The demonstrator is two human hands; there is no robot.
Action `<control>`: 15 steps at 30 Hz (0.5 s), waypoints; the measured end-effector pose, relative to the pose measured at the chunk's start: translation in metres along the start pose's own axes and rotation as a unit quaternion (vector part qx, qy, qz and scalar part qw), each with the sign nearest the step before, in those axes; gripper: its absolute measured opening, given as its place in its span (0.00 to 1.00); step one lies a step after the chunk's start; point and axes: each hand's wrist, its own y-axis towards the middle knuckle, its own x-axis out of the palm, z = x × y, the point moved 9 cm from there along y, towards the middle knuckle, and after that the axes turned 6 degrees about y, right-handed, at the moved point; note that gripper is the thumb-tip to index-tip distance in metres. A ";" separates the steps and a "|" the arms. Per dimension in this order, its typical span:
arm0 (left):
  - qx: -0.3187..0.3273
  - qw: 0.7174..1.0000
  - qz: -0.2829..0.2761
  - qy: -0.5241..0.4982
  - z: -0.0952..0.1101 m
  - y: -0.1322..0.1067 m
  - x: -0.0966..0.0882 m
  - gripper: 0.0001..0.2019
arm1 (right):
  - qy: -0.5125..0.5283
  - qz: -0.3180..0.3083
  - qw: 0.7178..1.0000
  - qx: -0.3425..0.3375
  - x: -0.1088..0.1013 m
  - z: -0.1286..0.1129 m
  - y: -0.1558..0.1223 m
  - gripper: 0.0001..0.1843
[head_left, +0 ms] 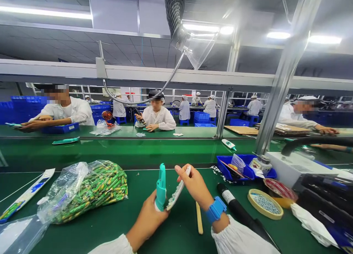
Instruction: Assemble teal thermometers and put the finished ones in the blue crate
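Left hand (147,219) holds teal piece (161,186) beside right hand's (194,184) white strip (178,187).

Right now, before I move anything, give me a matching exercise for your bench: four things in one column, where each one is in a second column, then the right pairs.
Things:
1. Teal plastic piece
2. Clear plastic bag of green and yellow parts
3. Wooden stick
4. Blue wristband

Places:
A. Around the wrist of the right hand
B. On the green mat between the forearms
C. Gripped in the left hand
D. On the mat, left of both hands

Pairs: 1-C, 2-D, 3-B, 4-A
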 end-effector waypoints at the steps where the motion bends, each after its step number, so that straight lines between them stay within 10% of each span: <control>1: -0.002 1.000 0.008 0.003 -0.002 0.001 -0.009 0.13 | -0.002 0.008 1.000 0.004 -0.004 0.004 0.002 0.22; 7: 0.004 0.998 0.050 0.031 -0.011 0.004 -0.049 0.17 | -0.037 0.022 0.999 -0.009 -0.002 0.029 0.003 0.19; 15: 0.113 0.987 0.073 0.089 0.016 -0.001 -0.050 0.09 | -0.123 -0.061 0.990 -0.014 0.007 0.023 -0.026 0.11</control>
